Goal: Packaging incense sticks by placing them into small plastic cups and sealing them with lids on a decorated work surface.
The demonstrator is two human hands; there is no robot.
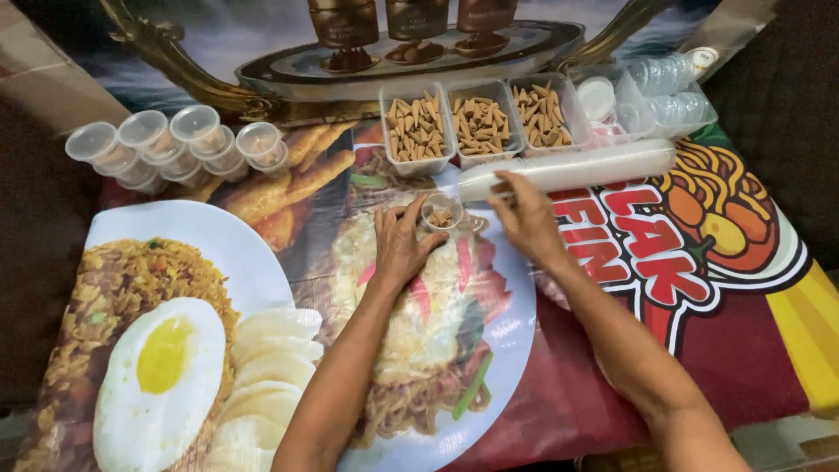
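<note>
At centre of the bench [612, 385], left hand [400, 247] steadies a small filled cup [441, 212] while right hand [527, 220], at three o'clock, fingers loosely apart and empty, could knock it over, spilling cones.

Ahead of me stand three rectangular tubs of small brown cones [479, 124]. To my left sit stacks of empty clear cups [175, 144]; far right, clear lids in a bag [669, 96]. A printed food banner [175, 350] covers everything underneath.
</note>
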